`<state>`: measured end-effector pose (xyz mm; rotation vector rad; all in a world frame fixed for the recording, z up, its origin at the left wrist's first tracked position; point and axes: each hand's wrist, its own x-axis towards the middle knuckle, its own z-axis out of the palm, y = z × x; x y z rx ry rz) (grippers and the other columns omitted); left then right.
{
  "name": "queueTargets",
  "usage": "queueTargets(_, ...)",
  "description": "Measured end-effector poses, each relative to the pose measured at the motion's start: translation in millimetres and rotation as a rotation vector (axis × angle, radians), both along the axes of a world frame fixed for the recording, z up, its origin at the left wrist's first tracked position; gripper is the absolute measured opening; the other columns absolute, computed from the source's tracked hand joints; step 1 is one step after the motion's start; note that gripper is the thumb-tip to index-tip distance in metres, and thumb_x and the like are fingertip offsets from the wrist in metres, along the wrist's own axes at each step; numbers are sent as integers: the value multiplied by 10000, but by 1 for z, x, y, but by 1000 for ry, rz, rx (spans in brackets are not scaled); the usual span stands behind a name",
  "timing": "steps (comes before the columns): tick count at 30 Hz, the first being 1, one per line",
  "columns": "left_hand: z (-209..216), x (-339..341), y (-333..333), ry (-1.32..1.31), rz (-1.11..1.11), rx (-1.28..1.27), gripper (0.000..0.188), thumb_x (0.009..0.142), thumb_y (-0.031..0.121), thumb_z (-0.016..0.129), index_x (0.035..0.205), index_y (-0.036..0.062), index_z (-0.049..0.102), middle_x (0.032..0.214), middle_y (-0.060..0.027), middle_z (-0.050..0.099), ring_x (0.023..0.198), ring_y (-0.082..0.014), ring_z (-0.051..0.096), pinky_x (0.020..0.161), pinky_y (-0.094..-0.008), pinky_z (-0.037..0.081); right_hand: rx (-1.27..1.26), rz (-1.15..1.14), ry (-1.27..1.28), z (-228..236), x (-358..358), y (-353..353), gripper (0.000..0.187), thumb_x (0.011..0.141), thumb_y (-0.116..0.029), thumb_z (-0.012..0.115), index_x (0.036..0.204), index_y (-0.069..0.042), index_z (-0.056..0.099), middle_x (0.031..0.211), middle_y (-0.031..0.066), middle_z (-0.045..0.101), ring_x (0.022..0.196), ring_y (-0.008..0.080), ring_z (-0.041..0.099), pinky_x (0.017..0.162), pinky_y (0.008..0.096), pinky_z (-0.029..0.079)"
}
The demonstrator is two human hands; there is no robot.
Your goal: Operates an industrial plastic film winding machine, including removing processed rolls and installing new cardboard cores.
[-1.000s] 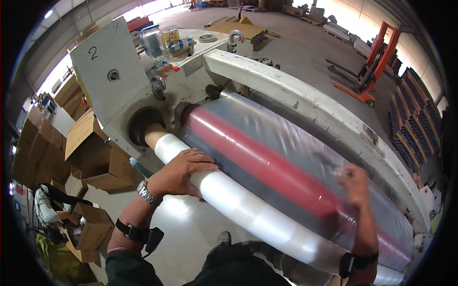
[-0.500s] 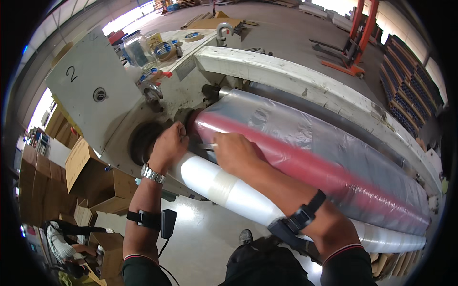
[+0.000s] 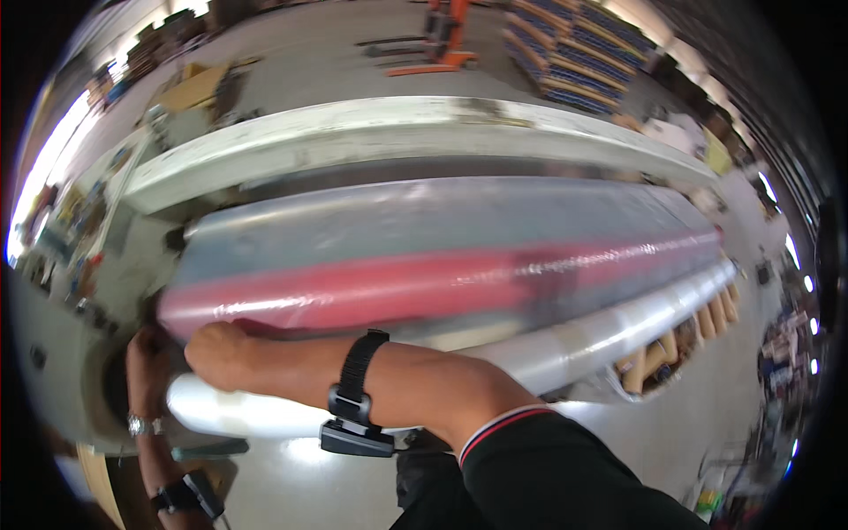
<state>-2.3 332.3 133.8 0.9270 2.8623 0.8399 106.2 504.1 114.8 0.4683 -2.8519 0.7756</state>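
Note:
A white film-wrapped roll (image 3: 587, 350) lies across in front of me, its near-left end beside my hands. Behind it runs a red roll (image 3: 371, 290) under clear plastic film (image 3: 459, 212). At the left end of these rolls my left hand (image 3: 146, 360) is closed, smeared by motion, a metal watch (image 3: 144, 425) on its wrist. My right hand (image 3: 215, 355) is curled just right of it, above the white roll's end. Its fingers face away, so what either hand grips is hidden. A black strap with a small box (image 3: 355, 435) circles my right forearm.
A long white machine beam (image 3: 389, 119) spans behind the rolls, and a machine side wall (image 3: 44, 353) stands at left. Cardboard tubes (image 3: 658, 358) sit in a container below the roll's right part. An orange lift (image 3: 446, 40) and stacked tubes (image 3: 574, 53) stand farther back.
The view has swung to the right, bringing more of the rolls' far right end into sight. Both hands stay by the rolls' left end. A thin pale thing at my right fingers is now hidden.

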Motion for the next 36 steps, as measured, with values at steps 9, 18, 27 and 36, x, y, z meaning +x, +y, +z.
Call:
queueTargets(9,-17,50,18,381,280,226,229,924,204,534,993,-9,587,852,-138,602,759,-224,538,754,-317,446,410,-174,-355,56,389,296,167,791,-78,513,755,-19,665,816,169,654,818,316,643,718,436,511)
queueTargets(18,-14,433,299,342,-117,126,210,840,193,496,888,-11,518,845,-166,504,826,-322,497,785,-366,409,683,-254,-454,70,679,544,119,769,-73,544,839,-62,640,861,134,655,789,294,658,670,393,526)
queueTargets(27,-21,432,289,289,37,80,183,890,132,504,932,-34,569,907,-132,586,858,-261,567,816,-344,439,995,-681,-918,76,955,767,158,726,-90,588,857,-91,676,850,143,651,817,326,642,715,440,508)
queueTargets(36,-12,449,300,331,111,159,118,779,93,561,851,7,596,862,-150,592,875,-341,560,838,-388,443,931,-1121,-369,158,934,768,135,700,-60,595,814,-6,644,776,194,617,769,367,613,680,425,478)
